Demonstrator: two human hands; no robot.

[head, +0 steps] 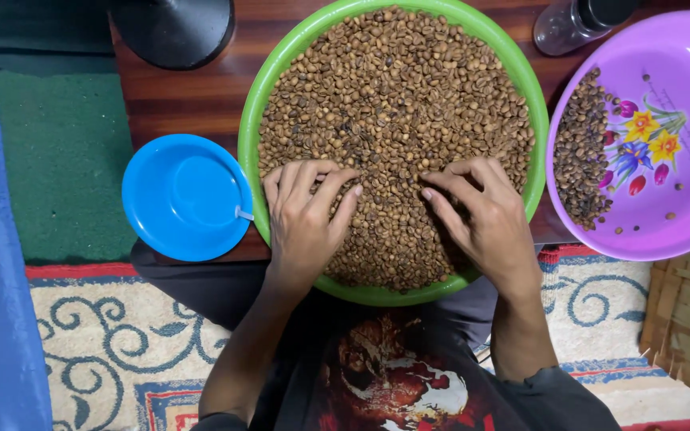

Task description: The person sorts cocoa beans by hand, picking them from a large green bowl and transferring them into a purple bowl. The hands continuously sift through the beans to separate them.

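A large green basin (251, 120) full of brown coffee beans (393, 96) rests on a dark wooden table. My left hand (305, 219) lies palm down on the beans at the near left, fingers spread and slightly curled. My right hand (485, 215) rests on the beans at the near right, fingers bent and touching them. Neither hand visibly grips anything; whether a bean is pinched under the fingertips is hidden.
A small blue plate (181, 195) sits left of the basin. A purple flowered basin (680, 207) with a strip of darker beans (580, 156) stands to the right. A clear bottle (573, 22) and a black round base (173, 28) are at the back. A patterned rug (113, 335) lies below.
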